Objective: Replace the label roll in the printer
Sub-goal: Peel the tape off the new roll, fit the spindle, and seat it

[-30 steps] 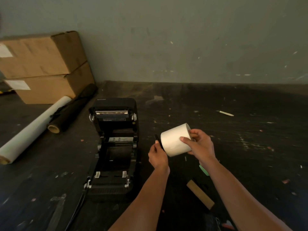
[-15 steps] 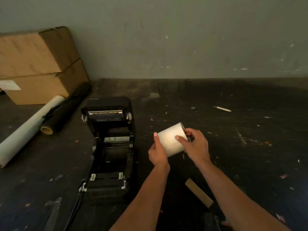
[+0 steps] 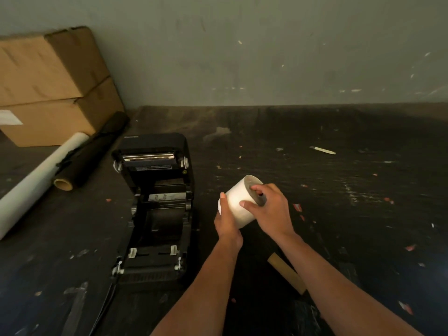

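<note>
Just right of the open black printer (image 3: 155,204), both hands gripped the white label roll (image 3: 238,202) above the table: left hand (image 3: 226,223) cupping its near end, right hand (image 3: 272,209) with fingers in the core. Lettering on the printer's lid was too blurred to read.

Two stacked cardboard boxes (image 3: 48,86) far left of the fingers, white paper roll (image 3: 36,184) and black roll (image 3: 89,154) beside them, cardboard strip (image 3: 286,272) below, dark scuffed table (image 3: 339,214)

A single head-worn camera is looking forward and down, close over the floor (image 3: 339,214). It is facing a wall (image 3: 266,49).
</note>
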Action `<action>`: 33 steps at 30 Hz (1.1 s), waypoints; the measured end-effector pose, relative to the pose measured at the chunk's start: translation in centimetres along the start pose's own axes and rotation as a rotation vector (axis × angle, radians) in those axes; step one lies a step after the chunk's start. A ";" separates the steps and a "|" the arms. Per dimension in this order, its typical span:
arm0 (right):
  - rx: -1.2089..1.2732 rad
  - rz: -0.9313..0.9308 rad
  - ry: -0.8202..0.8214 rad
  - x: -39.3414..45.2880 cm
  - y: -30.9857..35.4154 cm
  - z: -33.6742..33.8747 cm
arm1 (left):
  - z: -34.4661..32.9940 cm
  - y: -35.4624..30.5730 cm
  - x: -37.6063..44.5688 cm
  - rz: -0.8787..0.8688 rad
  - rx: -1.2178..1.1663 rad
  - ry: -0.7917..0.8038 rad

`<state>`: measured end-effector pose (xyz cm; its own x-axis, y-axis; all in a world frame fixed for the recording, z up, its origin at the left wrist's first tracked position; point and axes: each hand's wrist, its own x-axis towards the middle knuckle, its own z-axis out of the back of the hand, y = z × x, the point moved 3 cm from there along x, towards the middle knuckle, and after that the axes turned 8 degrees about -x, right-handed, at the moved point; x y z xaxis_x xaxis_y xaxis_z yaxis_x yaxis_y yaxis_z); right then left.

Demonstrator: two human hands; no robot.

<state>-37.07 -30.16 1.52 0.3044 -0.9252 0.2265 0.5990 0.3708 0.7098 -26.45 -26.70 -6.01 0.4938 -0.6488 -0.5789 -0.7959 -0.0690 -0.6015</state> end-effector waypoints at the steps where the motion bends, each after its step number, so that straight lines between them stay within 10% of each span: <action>1: 0.008 0.000 -0.004 0.1 0.0 0.1 | 0.0 -0.1 0.1 -0.005 -0.007 0.026; 9: 0.061 0.029 -0.011 0.6 0.3 1.6 | -0.4 -1.0 0.6 0.058 0.037 0.238; 22: 0.026 0.242 0.112 0.3 0.4 2.4 | 0.8 0.1 -0.6 0.204 -0.211 0.093; 29: 0.025 -0.072 -0.039 0.1 -3.4 5.6 | 2.7 0.0 -1.3 0.216 -0.266 0.067; 33: -0.551 -0.305 0.535 -1.4 -8.5 4.3 | 3.9 -0.1 -1.5 0.211 -0.247 0.038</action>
<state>-45.71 -32.35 -1.95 0.2978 -0.8800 -0.3700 0.9474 0.2247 0.2280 -25.73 -22.76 -7.22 0.2988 -0.6962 -0.6527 -0.9426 -0.1084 -0.3159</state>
